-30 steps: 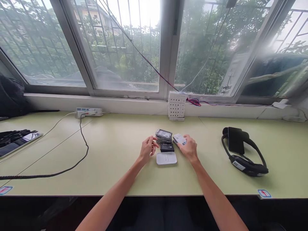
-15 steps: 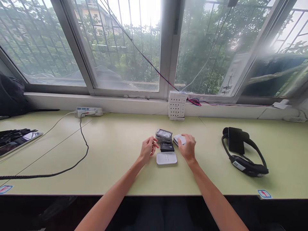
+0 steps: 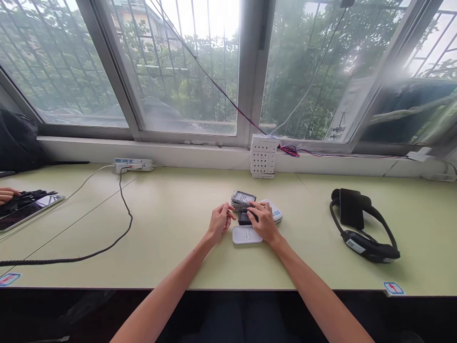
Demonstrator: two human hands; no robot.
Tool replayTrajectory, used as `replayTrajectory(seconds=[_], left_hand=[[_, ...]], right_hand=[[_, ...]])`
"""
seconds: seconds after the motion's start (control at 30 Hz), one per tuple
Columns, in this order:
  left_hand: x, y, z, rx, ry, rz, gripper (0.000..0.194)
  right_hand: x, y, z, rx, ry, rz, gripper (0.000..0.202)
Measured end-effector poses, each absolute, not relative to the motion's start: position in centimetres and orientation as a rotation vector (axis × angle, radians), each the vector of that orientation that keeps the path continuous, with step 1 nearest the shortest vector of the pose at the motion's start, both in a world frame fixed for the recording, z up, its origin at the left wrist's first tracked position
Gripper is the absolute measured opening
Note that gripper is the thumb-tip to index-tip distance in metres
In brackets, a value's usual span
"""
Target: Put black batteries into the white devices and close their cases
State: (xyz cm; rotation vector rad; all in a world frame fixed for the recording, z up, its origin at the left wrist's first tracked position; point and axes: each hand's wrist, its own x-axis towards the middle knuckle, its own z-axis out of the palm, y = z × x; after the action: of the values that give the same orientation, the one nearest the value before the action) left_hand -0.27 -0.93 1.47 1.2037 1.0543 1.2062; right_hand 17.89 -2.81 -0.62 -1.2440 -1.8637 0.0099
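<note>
A stack of grey device frames [image 3: 243,197] stands on the light green table, with a black battery [image 3: 243,219] in front of it. Nearer to me lies a white cover [image 3: 246,235]. My left hand [image 3: 220,220] rests left of the battery, its fingers curled; what is between them, if anything, is too small to tell. Over the battery and the stack's right edge reaches my right hand [image 3: 263,220], fingers apart and holding nothing. White device parts [image 3: 276,213] lie behind and right of it, partly hidden by the hand.
A black headset [image 3: 371,243] lies on the right. White perforated boxes [image 3: 263,157] stand against the sill. On the left are a power strip [image 3: 133,165], cables, a tablet [image 3: 30,212] and another person's hand [image 3: 7,195] at the edge.
My right hand has let go of the white parts and moved left over the battery. My left hand has stayed in place. Another person's hand has appeared at the left edge.
</note>
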Motion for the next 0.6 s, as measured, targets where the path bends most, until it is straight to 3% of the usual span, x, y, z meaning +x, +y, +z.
replayTrajectory(seconds=[0.6], left_hand=[[-0.4, -0.9, 1.3, 1.196, 1.051, 1.194, 0.037]], right_hand=[[18.2, -1.7, -1.3, -1.172, -1.840, -0.044, 0.036]])
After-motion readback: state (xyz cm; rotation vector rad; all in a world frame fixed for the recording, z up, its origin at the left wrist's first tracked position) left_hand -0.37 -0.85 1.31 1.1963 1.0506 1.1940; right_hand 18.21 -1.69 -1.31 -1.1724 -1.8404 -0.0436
